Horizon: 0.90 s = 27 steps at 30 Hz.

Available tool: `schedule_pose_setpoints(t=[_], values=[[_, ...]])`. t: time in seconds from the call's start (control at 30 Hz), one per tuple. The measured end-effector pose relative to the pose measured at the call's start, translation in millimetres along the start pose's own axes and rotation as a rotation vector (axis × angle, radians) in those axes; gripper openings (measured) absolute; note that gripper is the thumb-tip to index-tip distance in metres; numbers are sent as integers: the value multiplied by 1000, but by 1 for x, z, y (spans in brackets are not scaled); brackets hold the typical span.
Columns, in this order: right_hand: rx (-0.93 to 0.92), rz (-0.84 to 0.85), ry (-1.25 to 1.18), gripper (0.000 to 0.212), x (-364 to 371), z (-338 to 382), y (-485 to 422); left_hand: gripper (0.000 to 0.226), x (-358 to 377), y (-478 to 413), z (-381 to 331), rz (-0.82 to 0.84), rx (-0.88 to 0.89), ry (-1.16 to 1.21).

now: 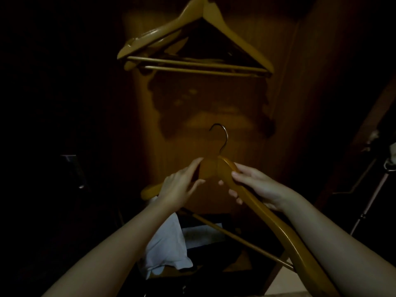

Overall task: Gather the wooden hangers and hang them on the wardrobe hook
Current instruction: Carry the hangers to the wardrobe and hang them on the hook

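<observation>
Two bare forearms reach forward from the bottom edge. Below the left wrist, nearer than either hand, lies one white cloth (167,243), crumpled, with a dark flat thing beside it too dim to identify.

The left hand (180,185) and right hand (257,185) share one wooden hanger (225,168). The left hand grips the shoulder just left of the neck, fingers curled over the top edge and thumb on the front. The right hand holds the other shoulder just right of the neck, thumb on top and fingertips wrapped underneath. That long arm slants down past the right wrist toward the lower right corner. The hanger's one crossbar runs under both hands, from beneath the left palm to the far end below the right forearm. Its one metal hook (222,136) stands up between the hands, just above them, with its open side to the left, touching nothing.

Beyond the hands is the wooden back panel (203,99) of the wardrobe. Out past the right hand stands a thin metal stand (368,200), half lost in the dark.

High above both hands hangs a bunch of hung hangers (225,33), stacked close together. Two crossbars show clearly and several shoulder ends fan out to the left, so there are at least two; the exact number cannot be told. Their tops run out of view.
</observation>
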State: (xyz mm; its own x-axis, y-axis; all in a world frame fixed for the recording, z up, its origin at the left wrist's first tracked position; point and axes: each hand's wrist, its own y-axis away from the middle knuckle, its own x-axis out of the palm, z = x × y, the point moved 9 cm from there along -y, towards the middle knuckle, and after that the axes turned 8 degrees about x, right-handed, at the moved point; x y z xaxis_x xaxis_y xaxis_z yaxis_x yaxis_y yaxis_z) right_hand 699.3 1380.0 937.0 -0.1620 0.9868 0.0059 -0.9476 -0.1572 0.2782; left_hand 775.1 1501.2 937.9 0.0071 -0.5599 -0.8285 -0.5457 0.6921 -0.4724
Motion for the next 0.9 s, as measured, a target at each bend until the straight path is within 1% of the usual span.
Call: schedule_pose_setpoints(t=[0.13, 0.23, 0.3, 0.4, 0.53, 0.6, 0.63, 0.7, 0.8, 0.9], values=[[-78, -47, 208, 37, -22, 44, 1, 59, -28, -29, -12, -148, 88, -171], [-148, -116, 338, 30, -42, 82, 2, 58, -54, -54, -27, -244, 159, -282], [-209, -166, 392, 32, -54, 103, 3, 59, -68, -70, -34, -280, 175, -338], [-356, -261, 515, 51, -71, 135, 5, 58, -90, -94, -43, -344, 145, -421], [-545, -479, 759, 94, -92, 174, 9, 64, -112, -124, -54, -410, 93, -501], [-649, -577, 865, 101, -95, 195, 13, 64, -124, -139, -59, -437, 86, -486], [-699, -610, 917, 99, -95, 206, 15, 63, -131, -147, -62, -456, 86, -486], [-803, -651, 979, 88, -96, 231, 17, 61, -147, -163, -67, -508, 101, -530], [-927, -691, 990, 76, -98, 272, 16, 62, -180, -192, -69, -564, 79, -607], [-948, -723, 982, 75, -101, 312, 0, 61, -210, -219, -68, -619, 74, -680]])
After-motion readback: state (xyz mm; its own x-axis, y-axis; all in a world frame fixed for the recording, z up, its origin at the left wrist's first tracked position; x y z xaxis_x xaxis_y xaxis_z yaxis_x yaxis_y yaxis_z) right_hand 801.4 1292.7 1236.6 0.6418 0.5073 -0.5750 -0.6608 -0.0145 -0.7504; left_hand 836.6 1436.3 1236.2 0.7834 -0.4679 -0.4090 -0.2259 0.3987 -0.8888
